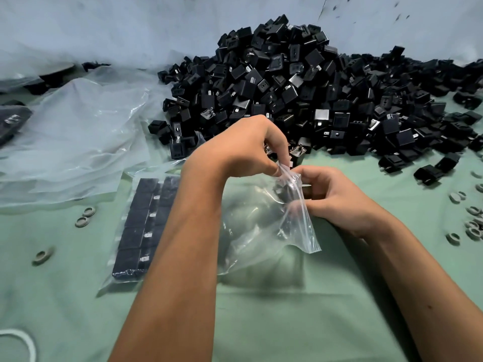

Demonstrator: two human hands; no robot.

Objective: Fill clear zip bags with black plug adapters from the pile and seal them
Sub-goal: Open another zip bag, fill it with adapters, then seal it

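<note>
A big pile of black plug adapters (300, 92) covers the far middle and right of the green surface. In front of it I hold a clear zip bag (264, 226) up by its mouth. My left hand (248, 147) pinches the top rim of the bag from above, and its curled fingers also seem to hold a black adapter (296, 152) with metal prongs. My right hand (332, 192) grips the other side of the bag's mouth. The bag hangs down and looks mostly empty. A dark shape shows blurred near its top.
A sealed zip bag (142, 226) packed with adapters in rows lies flat to the left of my left forearm. Crumpled clear plastic sheeting (73, 142) spreads over the left. Small grey rings (82, 220) lie scattered left and right. A white loop (23, 343) sits at the lower left corner.
</note>
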